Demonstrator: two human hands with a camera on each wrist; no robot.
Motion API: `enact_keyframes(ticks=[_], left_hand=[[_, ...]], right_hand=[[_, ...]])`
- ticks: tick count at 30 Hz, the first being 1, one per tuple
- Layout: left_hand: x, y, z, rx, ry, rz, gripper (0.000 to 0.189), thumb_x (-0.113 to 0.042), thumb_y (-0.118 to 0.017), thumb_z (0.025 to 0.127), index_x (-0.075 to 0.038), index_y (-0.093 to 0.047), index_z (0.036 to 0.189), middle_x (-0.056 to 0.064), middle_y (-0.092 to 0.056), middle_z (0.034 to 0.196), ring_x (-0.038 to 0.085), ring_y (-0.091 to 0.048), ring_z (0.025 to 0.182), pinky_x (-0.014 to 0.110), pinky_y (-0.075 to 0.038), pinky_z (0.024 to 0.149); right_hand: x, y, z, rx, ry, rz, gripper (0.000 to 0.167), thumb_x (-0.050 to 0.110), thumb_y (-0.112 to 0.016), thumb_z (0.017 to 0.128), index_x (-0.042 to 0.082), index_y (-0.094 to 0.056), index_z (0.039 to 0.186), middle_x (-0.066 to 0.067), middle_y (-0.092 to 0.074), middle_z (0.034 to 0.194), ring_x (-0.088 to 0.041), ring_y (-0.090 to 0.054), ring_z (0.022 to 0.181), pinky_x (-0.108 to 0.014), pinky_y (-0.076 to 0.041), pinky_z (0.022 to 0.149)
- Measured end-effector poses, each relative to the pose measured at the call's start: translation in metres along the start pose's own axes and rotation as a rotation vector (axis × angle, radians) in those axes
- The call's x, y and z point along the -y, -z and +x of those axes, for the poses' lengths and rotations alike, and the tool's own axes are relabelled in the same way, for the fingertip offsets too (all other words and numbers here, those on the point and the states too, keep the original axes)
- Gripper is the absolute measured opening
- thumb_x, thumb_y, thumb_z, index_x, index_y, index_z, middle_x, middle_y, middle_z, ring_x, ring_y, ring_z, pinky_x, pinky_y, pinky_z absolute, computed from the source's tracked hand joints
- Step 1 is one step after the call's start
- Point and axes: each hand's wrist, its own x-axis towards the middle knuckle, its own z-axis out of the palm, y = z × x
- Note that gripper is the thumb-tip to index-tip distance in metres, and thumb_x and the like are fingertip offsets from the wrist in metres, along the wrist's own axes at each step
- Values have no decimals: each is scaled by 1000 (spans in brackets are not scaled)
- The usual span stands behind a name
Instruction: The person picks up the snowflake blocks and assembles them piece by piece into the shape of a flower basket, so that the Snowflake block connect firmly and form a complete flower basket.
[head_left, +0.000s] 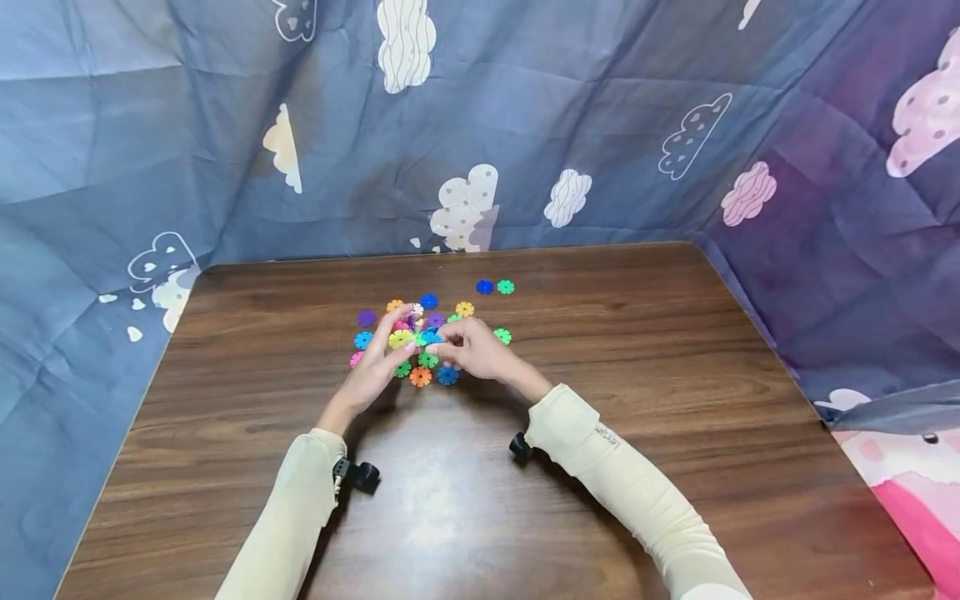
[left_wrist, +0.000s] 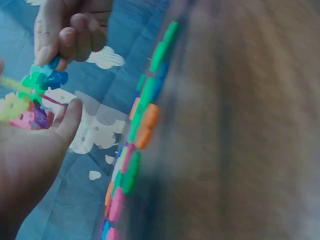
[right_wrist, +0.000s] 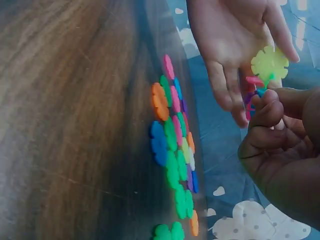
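My left hand (head_left: pixel 375 360) holds a small cluster of interlocking plastic snowflake discs above the table, thumb on the near side. A yellow disc (right_wrist: pixel 270 63), a green disc (left_wrist: pixel 33 86), a pink disc (left_wrist: pixel 24 120) and a purple disc (left_wrist: pixel 41 118) show in it. From the right, my right hand (head_left: pixel 483 348) pinches a blue disc (left_wrist: pixel 57 79) between thumb and forefinger, right against the green one. Its other fingers are curled in. The right fingertips hide part of the joint in the right wrist view.
Below and around the hands, several loose discs lie flat on the wooden table (head_left: pixel 637 358), among them an orange disc (head_left: pixel 421 377). A dark blue disc (head_left: pixel 485 287) and a green disc (head_left: pixel 506 287) lie farther back. A blue cloud-patterned cloth (head_left: pixel 337 167) hangs behind the table.
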Motion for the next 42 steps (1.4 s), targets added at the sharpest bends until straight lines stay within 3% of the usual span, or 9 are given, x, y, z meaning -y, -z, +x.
enact_keyframes(ticks=[4, 6, 8, 12, 18, 22, 26, 36, 42], left_hand=[[-3, 6, 1, 50, -7, 3, 69, -8, -58, 97, -11, -22, 157, 15, -20, 162, 17, -46, 125, 36, -48, 103], [-3, 8, 2, 74, -10, -20, 72, -3, -62, 94, -8, -25, 155, 17, -24, 158, 8, -56, 101, 24, -54, 86], [-3, 10, 3, 81, -19, -11, 71, 0, -64, 91, -5, -29, 153, 20, -27, 155, 3, -52, 73, 16, -50, 67], [-3, 10, 5, 64, -13, 47, 72, 2, -69, 88, -5, -34, 151, 22, -32, 151, 4, -29, 47, 19, -34, 47], [-2, 10, 6, 24, 9, 100, 77, 3, -73, 85, -1, -32, 151, 25, -32, 152, 7, -30, 44, 20, -34, 45], [-4, 10, 4, -5, 19, 104, 79, 3, -74, 85, 0, -32, 151, 27, -30, 151, 7, -33, 49, 20, -36, 47], [-3, 8, 5, -13, 16, 148, 79, 0, -75, 85, -4, -32, 152, 21, -31, 155, 9, -32, 49, 21, -38, 48], [5, -1, 6, -15, 10, 161, 79, 1, -77, 83, -6, -36, 150, 21, -33, 154, 8, -27, 46, 21, -37, 47], [7, -3, 7, -18, 10, 163, 82, -3, -79, 83, -7, -35, 151, 20, -32, 155, 10, -28, 45, 21, -37, 47]], right_hand=[[-1, 6, 0, -10, 19, -8, 40, 14, -65, 97, 10, -49, 61, -10, -55, 59, -23, -50, 53, -24, -42, 54], [-1, 9, 0, -21, 27, -28, 40, 14, -66, 96, 10, -48, 60, -2, -49, 56, -16, -46, 52, -24, -40, 53], [-1, 11, 0, -27, 33, -53, 41, 14, -66, 96, 11, -48, 60, 1, -46, 55, -13, -43, 51, -24, -38, 52], [2, 15, 2, -12, 43, -87, 39, 16, -66, 97, 11, -51, 61, 3, -45, 54, -11, -41, 50, -23, -36, 52], [-3, 27, 8, 15, 49, -87, 20, 18, -70, 94, 3, -72, 81, -15, -61, 64, -33, -57, 58, -29, -47, 54], [-19, 46, 21, -163, -31, -159, 19, 19, -70, 94, 2, -75, 99, -22, -71, 87, -39, -66, 77, -34, -54, 66], [-47, 66, 40, -312, -206, -402, 24, 20, -66, 96, 4, -71, 113, -14, -71, 102, -29, -64, 94, -38, -53, 81], [-81, 71, 69, -202, -400, -755, 42, 29, -56, 102, 13, -54, 141, -16, -49, 139, -39, -42, 124, -54, -42, 100], [-77, 68, 77, -178, -422, -772, 33, 29, -60, 100, 11, -59, 128, -15, -55, 128, -37, -47, 120, -52, -45, 96]])
